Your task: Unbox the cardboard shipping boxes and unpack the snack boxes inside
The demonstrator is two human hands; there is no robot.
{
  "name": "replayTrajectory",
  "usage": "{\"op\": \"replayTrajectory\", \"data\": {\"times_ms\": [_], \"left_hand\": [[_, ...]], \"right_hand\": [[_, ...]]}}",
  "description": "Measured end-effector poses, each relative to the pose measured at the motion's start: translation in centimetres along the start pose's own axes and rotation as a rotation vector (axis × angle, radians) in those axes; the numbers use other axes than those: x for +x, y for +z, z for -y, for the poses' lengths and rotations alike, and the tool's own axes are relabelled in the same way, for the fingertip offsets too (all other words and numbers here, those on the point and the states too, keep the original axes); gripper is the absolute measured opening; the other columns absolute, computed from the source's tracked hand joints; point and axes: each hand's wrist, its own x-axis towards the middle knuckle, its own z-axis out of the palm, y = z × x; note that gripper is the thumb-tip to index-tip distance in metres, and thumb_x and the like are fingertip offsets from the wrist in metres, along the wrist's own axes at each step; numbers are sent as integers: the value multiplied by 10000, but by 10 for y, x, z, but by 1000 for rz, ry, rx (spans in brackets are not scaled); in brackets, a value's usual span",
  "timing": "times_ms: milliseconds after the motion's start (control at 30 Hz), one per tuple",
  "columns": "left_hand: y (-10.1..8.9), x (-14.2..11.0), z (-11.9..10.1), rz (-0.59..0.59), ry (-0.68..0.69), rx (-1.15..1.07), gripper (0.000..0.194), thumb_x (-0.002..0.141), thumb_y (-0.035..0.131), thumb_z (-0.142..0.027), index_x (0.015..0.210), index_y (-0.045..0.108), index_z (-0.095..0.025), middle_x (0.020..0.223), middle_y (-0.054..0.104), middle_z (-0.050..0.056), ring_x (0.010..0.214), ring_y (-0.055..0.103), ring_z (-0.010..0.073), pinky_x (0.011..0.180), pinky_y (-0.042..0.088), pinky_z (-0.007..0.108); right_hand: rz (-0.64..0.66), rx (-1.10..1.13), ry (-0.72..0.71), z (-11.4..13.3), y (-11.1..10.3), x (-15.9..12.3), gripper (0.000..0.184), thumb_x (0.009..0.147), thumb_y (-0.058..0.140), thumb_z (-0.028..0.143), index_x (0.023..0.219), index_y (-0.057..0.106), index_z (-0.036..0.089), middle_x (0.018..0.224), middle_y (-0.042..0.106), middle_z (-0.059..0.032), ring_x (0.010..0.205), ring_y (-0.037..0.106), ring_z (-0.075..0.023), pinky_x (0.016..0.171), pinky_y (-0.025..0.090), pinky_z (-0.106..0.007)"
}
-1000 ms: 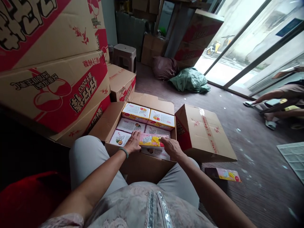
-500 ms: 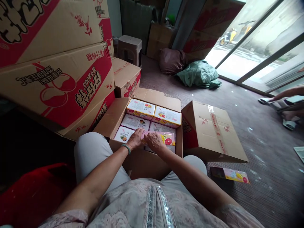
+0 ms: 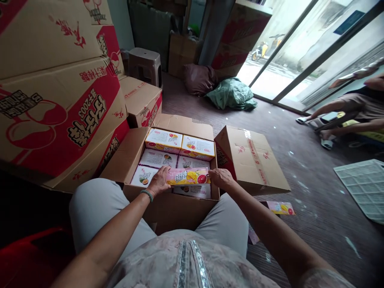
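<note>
A pink and yellow candy box (image 3: 187,176) with fruit pictures is held level over an open carton (image 3: 177,210). My left hand (image 3: 160,181) grips its left end, fingers bent round it. At its right end my right hand (image 3: 221,178) has its fingers closed on the edge. Inside the carton sit several white candy boxes (image 3: 164,138) in two columns; the nearest ones are partly covered by the held box. The carton stands between my knees with its flaps folded outward.
Large printed cartons (image 3: 63,112) are stacked at the left. A taped carton (image 3: 255,160) lies to the right, with a flat pink and yellow package (image 3: 280,207) nearby on the floor. Farther off are a stool (image 3: 145,64), a green sack (image 3: 232,94), a white grid panel (image 3: 364,188) and a seated person (image 3: 354,104).
My right hand has slid from the middle of the candy box to its right end, uncovering its printed front. The view has swung right, showing more of the seated person.
</note>
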Motion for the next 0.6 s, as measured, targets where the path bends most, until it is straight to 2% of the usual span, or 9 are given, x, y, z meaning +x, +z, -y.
{"op": "replayTrajectory", "data": {"times_ms": [67, 133, 200, 233, 300, 367, 400, 500, 600], "left_hand": [[1, 0, 2, -8, 11, 12, 723, 551, 764, -162, 1198, 441, -159, 1198, 496, 107, 1154, 490, 271, 1043, 414, 430], [2, -1, 3, -6, 22, 31, 711, 567, 746, -164, 1207, 437, -150, 1206, 498, 113, 1159, 489, 275, 1043, 418, 429], [2, -4, 4, -3, 39, 50, 693, 590, 700, -137, 1228, 429, -139, 1217, 499, 121, 1172, 483, 277, 1048, 416, 428], [2, -5, 5, -1, 53, 59, 691, 602, 673, -123, 1246, 420, -135, 1229, 496, 127, 1182, 478, 277, 1056, 410, 429], [3, -8, 7, -6, 89, 71, 721, 641, 626, -119, 1316, 373, -136, 1291, 465, 141, 1234, 444, 281, 1085, 380, 441], [7, -10, 9, -35, 108, 76, 773, 716, 589, -168, 1416, 262, -151, 1407, 370, 154, 1324, 358, 286, 1119, 329, 460], [10, -11, 9, -56, 105, 82, 794, 759, 575, -217, 1454, 194, -160, 1462, 301, 159, 1365, 298, 291, 1132, 304, 472], [21, -18, 12, -63, 33, 125, 859, 836, 540, -439, 1501, 62, -180, 1531, 174, 168, 1408, 207, 323, 1129, 282, 510], [36, -26, 17, 57, -58, 207, 868, 841, 474, -596, 1509, 76, -212, 1529, 201, 164, 1384, 258, 349, 1090, 324, 532]], "right_hand": [[-59, 50, 10, 16, -5, 2, 359, 919, 446, 416, 1153, 603, 194, 956, 668, -151, 876, 624, -320, 725, 444, -398], [-110, 95, -25, 40, -8, 6, 669, 798, 618, 526, 1343, 433, 185, 986, 669, -151, 888, 625, -325, 713, 449, -376], [-100, 115, -71, 64, -7, 13, 994, 604, 779, 551, 1400, 322, 170, 953, 679, -135, 857, 634, -317, 681, 452, -344], [-85, 125, -78, 73, -5, 17, 1000, 566, 801, 541, 1373, 349, 163, 922, 684, -124, 831, 640, -303, 668, 451, -326], [-81, 151, -61, 82, 0, 24, 765, 644, 749, 516, 1257, 451, 169, 874, 686, -98, 797, 647, -264, 658, 445, -296], [-111, 173, -17, 75, 3, 24, 538, 747, 655, 473, 1170, 493, 183, 857, 686, -77, 785, 650, -236, 657, 440, -279], [-133, 179, 16, 66, 3, 20, 487, 777, 618, 447, 1169, 487, 189, 865, 685, -72, 791, 649, -231, 662, 439, -277], [-224, 190, 169, 30, 2, -15, 489, 815, 546, 383, 1244, 424, 183, 961, 676, -93, 865, 639, -240, 703, 439, -290], [-373, 241, 350, -14, -2, -70, 556, 791, 557, 399, 1286, 405, 195, 1075, 655, -91, 943, 618, -241, 739, 435, -285]]}}
